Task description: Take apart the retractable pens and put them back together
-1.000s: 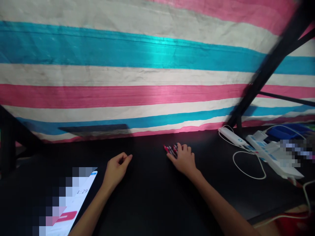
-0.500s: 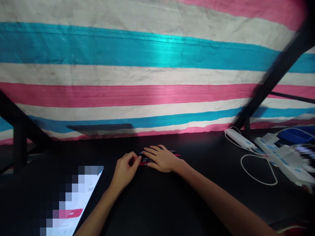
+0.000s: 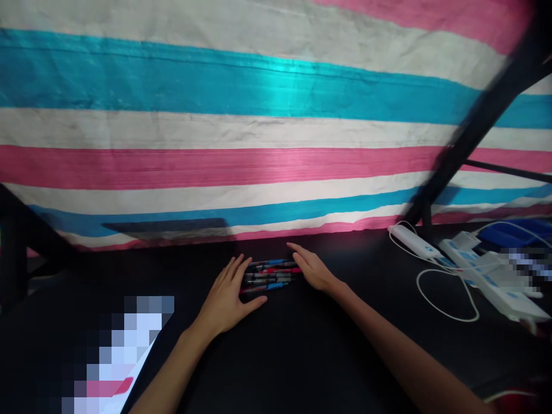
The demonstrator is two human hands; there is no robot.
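Several red, blue and black pens [image 3: 269, 274] lie side by side in a small bundle on the black table [image 3: 302, 356], near the striped cloth. My left hand [image 3: 228, 296] is flat and open, its fingers against the bundle's left ends. My right hand [image 3: 314, 268] is also open with fingers stretched out, its edge against the right ends of the pens. Neither hand grips anything.
A pink, white and blue striped cloth [image 3: 259, 126] hangs behind the table. A phone with a lit screen [image 3: 116, 362] lies at the lower left. At the right sit a white power bank [image 3: 414, 240], a white cable [image 3: 448, 299] and white power strips [image 3: 491, 279]. Black frame bars [image 3: 474, 123] cross the right side.
My right hand slid the pens from the right toward the middle, then lifted off them. Both hands opened and now flank the bundle, which lies squared up between them.
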